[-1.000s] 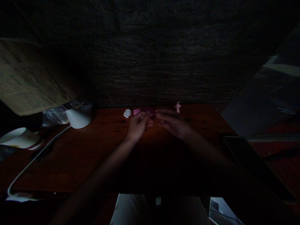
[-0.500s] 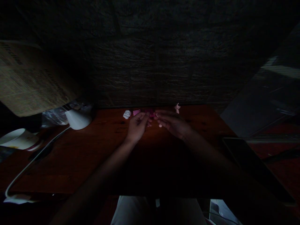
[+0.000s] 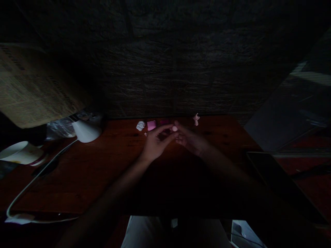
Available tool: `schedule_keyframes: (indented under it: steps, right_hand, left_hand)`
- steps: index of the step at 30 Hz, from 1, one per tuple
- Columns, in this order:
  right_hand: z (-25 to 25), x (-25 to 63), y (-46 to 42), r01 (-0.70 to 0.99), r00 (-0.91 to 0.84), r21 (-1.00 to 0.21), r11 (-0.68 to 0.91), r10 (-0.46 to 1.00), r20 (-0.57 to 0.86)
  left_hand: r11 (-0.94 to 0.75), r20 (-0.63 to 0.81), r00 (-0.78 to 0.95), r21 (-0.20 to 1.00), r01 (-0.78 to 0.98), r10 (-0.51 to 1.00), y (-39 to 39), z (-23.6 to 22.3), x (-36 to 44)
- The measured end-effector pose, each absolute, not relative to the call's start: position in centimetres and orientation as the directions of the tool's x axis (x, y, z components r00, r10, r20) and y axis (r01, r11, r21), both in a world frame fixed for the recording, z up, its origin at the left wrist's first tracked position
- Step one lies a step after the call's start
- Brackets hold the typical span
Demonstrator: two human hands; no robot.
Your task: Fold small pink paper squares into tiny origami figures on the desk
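Observation:
A small pale pink ball (image 3: 175, 128), which looks like modelling clay, sits where my fingertips meet over the table. My left hand (image 3: 154, 144) pinches it between thumb and forefinger from the left. From the other side, my right hand (image 3: 191, 139) closes its fingertips on the same ball, its lower fingers curled. Just beyond the hands lie a pink block (image 3: 151, 125) and a dark magenta block (image 3: 164, 122). Left of them is a crumpled white lump (image 3: 140, 125). Over to the right stands a small pale pink shaped piece (image 3: 196, 119) with pointed ends.
The wooden table (image 3: 103, 172) meets a dark stone wall (image 3: 168, 79). At left are a white cone-shaped object (image 3: 86, 132) with a cable, a paper cup (image 3: 20, 153) on its side and a newspaper sheet (image 3: 36, 86). A dark flat panel (image 3: 279, 182) lies at right.
My left hand has shifted slightly right, its thumb and forefinger now at the pale pink ball, which has risen to the fingertips. The pink and magenta blocks are less covered.

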State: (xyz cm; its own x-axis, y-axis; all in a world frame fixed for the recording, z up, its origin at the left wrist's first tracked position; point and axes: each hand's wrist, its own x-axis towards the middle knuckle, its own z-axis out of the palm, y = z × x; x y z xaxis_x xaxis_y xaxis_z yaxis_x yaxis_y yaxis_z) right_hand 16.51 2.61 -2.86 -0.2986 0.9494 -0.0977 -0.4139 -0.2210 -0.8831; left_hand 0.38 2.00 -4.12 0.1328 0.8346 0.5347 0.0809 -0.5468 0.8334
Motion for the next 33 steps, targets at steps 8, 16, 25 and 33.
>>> schedule_keyframes:
  steps: [8,16,25,33]
  right_hand:
    - [-3.1,16.3,2.5,-0.339,-0.343,-0.904,-0.26,0.929,-0.139]
    - [-3.3,16.6,3.2,-0.281,-0.198,-0.935,-0.219,0.966,-0.166]
    - [-3.5,16.7,3.1,-0.225,-0.199,-0.953,-0.203,0.967,-0.159]
    - [-3.6,16.8,2.9,-0.158,-0.18,-0.965,-0.208,0.967,-0.179]
  left_hand:
    - [-0.4,0.398,0.124,0.916,-0.006,0.909,1.6,-3.2,0.4]
    - [-0.325,0.33,0.046,0.941,-0.091,0.943,1.9,-2.6,0.2]
    - [0.056,0.031,0.204,0.911,-0.408,0.979,2.5,-2.4,-0.3]
    - [0.093,0.024,0.264,0.901,-0.423,0.964,2.2,-2.0,-0.4]
